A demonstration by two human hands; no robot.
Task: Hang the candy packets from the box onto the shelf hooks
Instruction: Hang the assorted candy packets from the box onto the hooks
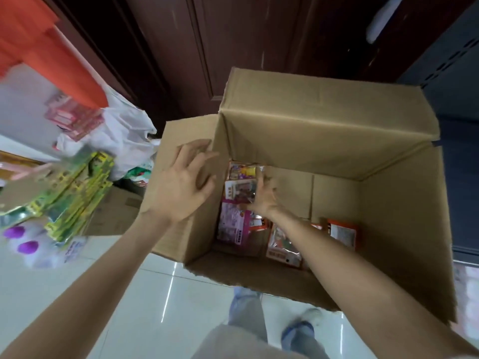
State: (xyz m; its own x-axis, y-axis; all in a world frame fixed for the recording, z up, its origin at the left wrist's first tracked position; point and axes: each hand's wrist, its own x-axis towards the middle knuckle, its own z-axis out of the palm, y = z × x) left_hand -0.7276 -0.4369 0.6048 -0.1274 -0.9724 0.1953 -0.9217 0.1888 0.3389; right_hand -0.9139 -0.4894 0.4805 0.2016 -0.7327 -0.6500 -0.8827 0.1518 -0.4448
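Your right hand (261,195) pinches a candy packet (239,189) deep in the cardboard box (324,130), left hand (181,185) spread on its flap (181,141); a loose grip could drop it.

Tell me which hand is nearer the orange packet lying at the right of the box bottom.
Right. The right hand is down inside the box, on packets left of the orange packet. The left hand is farther off, up at the box's left flap.
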